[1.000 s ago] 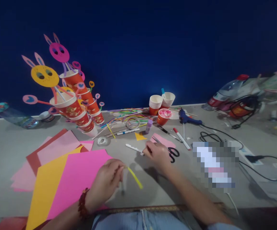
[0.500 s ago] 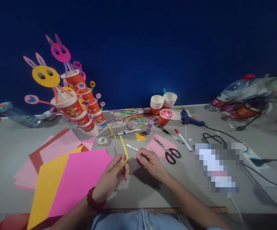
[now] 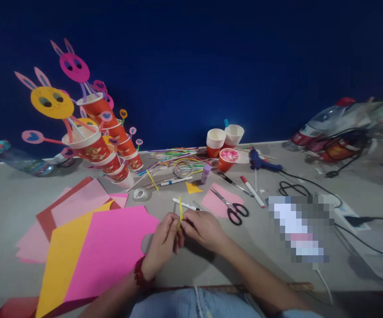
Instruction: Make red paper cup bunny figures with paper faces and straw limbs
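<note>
My left hand (image 3: 165, 236) pinches a thin yellow pipe cleaner (image 3: 180, 207), whose free end points up above my fingers. My right hand (image 3: 203, 227) is closed against it from the other side, fingertips meeting those of my left hand. The lower part of the pipe cleaner is hidden in my fingers. Just beyond my hands lies a white marker (image 3: 185, 204), partly covered by the pipe cleaner. Black-handled scissors (image 3: 231, 206) rest partly on a pink paper piece (image 3: 211, 201) to the right. Pink card (image 3: 108, 247) lies beside my left wrist.
Paper-cup rabbit figures (image 3: 92, 148) stand at the back left. Behind my hands are a heap of coloured pipe cleaners (image 3: 165, 165), a tape roll (image 3: 140, 194), a glue stick (image 3: 205, 174) and stacked cups (image 3: 215, 143). A blue glue gun (image 3: 260, 162) trails its cable at right.
My right hand has moved left to meet my left hand at the yellow pipe cleaner. My left hand has shifted slightly right, and less of the pipe cleaner sticks up now.
</note>
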The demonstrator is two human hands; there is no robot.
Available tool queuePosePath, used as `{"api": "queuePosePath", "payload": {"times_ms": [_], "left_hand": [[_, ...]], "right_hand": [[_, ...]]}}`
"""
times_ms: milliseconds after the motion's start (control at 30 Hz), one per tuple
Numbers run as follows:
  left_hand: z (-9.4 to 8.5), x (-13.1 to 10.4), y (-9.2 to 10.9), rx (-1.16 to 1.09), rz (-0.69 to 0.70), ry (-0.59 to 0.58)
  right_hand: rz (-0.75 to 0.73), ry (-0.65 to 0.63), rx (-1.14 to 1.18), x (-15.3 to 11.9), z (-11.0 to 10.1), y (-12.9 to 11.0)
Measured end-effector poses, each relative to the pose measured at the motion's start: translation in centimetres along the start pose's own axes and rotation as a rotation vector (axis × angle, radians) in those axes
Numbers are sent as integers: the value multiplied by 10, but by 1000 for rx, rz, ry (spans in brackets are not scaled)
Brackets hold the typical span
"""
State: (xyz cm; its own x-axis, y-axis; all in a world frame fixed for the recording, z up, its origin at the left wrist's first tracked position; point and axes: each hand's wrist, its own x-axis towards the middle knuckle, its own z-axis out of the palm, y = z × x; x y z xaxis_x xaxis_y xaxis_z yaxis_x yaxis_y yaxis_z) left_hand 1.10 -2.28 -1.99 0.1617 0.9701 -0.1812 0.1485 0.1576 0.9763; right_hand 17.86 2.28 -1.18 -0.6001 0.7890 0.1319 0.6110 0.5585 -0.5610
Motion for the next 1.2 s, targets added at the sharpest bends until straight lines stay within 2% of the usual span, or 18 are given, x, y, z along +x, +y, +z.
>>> {"api": "queuePosePath", "payload": {"times_ms": [167, 300, 400, 567, 700, 767, 833, 1000, 1200], "left_hand": [[-3, -1, -1, 425, 135, 62], [-3, -5, -5, 532, 174, 54], [0, -6, -6, 525, 203, 48], [0, -2, -4, 259, 159, 13], [-15, -1, -2, 167, 167, 110], [-26, -1, -1, 209, 191, 102], [-36, -1, 1, 283, 209, 65], [-59, 1, 7, 406, 178, 47], [-77, 13, 7, 367, 129, 33]], "right_hand": [[4, -84, -217, 1, 5, 0], [25, -109, -269, 0, 10, -2], [33, -96, -243, 0, 11, -2], [66, -40, -89, 2, -1, 11], [208, 76, 1, 1, -25, 30], [264, 97, 16, -2, -35, 37], [266, 62, 14, -7, -39, 40], [118, -88, -91, -24, -23, 34], [161, -164, -348, -28, -3, 19]]}}
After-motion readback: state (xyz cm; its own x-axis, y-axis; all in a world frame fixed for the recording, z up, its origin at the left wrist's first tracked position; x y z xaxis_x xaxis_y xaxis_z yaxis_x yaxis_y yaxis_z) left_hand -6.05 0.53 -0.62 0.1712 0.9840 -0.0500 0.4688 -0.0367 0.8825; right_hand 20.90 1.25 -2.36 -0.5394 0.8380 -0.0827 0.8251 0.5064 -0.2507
